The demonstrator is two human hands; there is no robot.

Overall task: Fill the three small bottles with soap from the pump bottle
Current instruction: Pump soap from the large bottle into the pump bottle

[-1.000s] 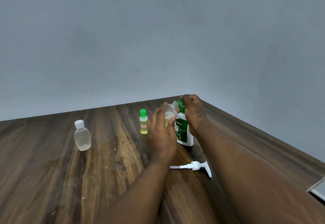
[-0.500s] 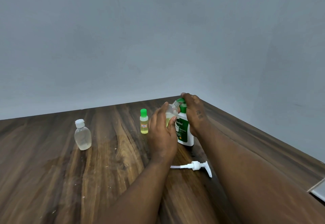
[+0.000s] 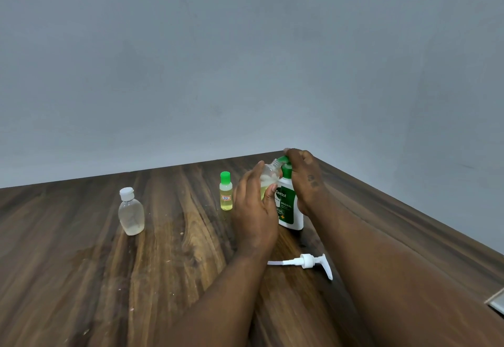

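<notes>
Holds small clear bottle (image 3: 268,173) tilted in left grip (image 3: 255,210), fingers curled round the body, neck up and to the right, yellowish liquid inside. Pinches green cap (image 3: 282,159) in right grip (image 3: 305,180) at that bottle's mouth; cannot tell whether seated. Sits above desk (image 3: 81,278), just beside upright pump bottle (image 3: 289,207). Shows pump head (image 3: 308,261) lying flat on desk, nearer the person. Shows green-capped bottle (image 3: 226,192) upright just left of left grip, and white-capped bottle (image 3: 131,213) upright, well apart to the left.
</notes>
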